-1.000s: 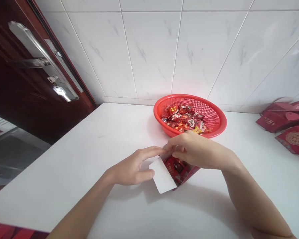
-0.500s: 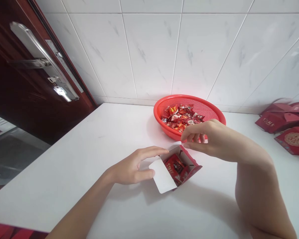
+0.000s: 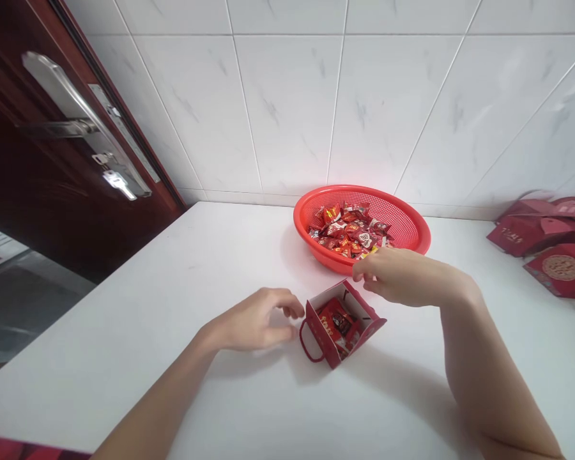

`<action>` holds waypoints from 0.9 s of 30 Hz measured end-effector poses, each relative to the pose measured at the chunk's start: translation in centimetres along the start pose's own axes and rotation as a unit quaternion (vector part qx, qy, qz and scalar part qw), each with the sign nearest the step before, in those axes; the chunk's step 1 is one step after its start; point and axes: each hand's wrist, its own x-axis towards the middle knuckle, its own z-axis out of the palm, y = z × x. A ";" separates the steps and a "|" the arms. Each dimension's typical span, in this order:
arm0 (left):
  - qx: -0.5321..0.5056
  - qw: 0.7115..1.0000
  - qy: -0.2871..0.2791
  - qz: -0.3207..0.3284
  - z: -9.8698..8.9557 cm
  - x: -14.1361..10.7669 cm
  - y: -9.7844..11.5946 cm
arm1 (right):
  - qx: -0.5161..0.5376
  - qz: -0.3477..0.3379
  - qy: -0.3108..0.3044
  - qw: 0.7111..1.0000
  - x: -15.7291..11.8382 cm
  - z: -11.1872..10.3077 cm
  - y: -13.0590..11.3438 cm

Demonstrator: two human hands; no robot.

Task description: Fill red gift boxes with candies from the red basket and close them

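A small red gift box (image 3: 321,332) with a red cord handle (image 3: 311,351) lies on the white table, its top open toward me. Red-wrapped sweets (image 3: 338,322) show inside it. My left hand (image 3: 263,319) is just left of the box, thumb and fingers curved but apart, with nothing between them. Over the box's far right edge, my right hand (image 3: 397,275) has its fingers curled in; what they hold, if anything, is hidden. Just beyond that hand stands a red plastic basket (image 3: 409,223) with several wrapped sweets (image 3: 347,230) in it.
Folded red boxes (image 3: 551,243) lie at the right against the tiled wall (image 3: 287,115). A dark red door (image 3: 9,166) with a metal handle and keys (image 3: 119,184) is at the left. More red material (image 3: 23,450) shows at the lower left corner.
The white inner side of the box's left flap no longer shows; its red outer side and cord handle do. My left hand has drawn back slightly, and my right hand's fingers have curled.
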 end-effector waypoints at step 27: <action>-0.242 0.949 0.197 -0.049 1.4 2.3 -1.3 | 0.059 -0.014 -0.011 0.998 0.4 0.0 -0.5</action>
